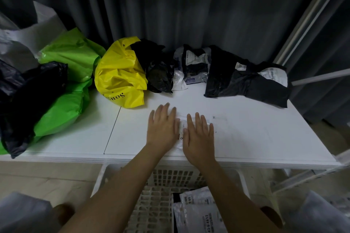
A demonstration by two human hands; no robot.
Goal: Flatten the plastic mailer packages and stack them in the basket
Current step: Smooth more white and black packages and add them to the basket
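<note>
A small white mailer point(181, 130) lies flat on the white table point(255, 134) near its front edge. My left hand point(162, 126) and my right hand point(198, 134) press down on it side by side, palms flat and fingers spread, covering most of it. Below the table edge stands a white lattice basket point(151, 204); flattened white and grey mailers point(197, 212) with printed labels lie in its right part. Unflattened packages wait at the back: a yellow bag point(119, 73), a black crumpled bag point(159, 70), a grey labelled mailer point(195, 64) and a large black mailer point(246, 77).
A heap of green bags point(70, 85), black bags point(28, 96) and white bags point(20, 43) fills the table's left end. Dark curtains hang behind. A white metal frame point(310, 17) rises at the right. My knees show beside the basket.
</note>
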